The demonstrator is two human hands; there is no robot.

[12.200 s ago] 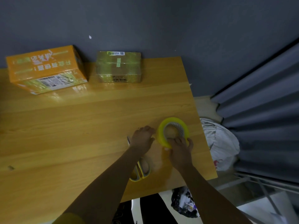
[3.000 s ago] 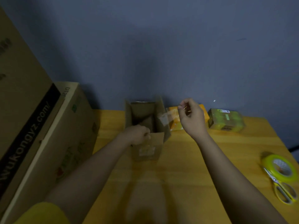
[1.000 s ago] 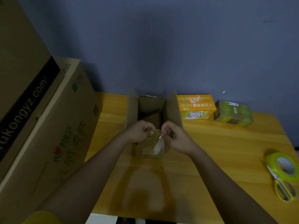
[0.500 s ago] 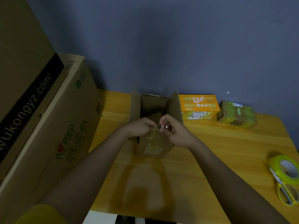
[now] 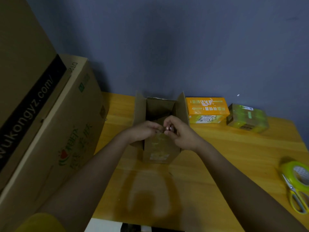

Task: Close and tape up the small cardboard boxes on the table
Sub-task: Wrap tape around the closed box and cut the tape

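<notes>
A small brown cardboard box stands open in the middle of the wooden table, its side flaps upright. Both my hands meet at its near top edge. My left hand curls its fingers over the near flap. My right hand pinches a strip of clear tape that lies shiny against the box's front face. At the back right sit an orange box and a box wrapped in yellowish tape, both closed.
Two large cardboard cartons fill the left side, right next to the open box. A yellow-green tape roll and yellow-handled scissors lie at the table's right edge. A dark wall stands behind the table.
Over the last second my right hand lifted the hanging tape strip up to the box's near edge, beside my left hand. The view shifted slightly.
</notes>
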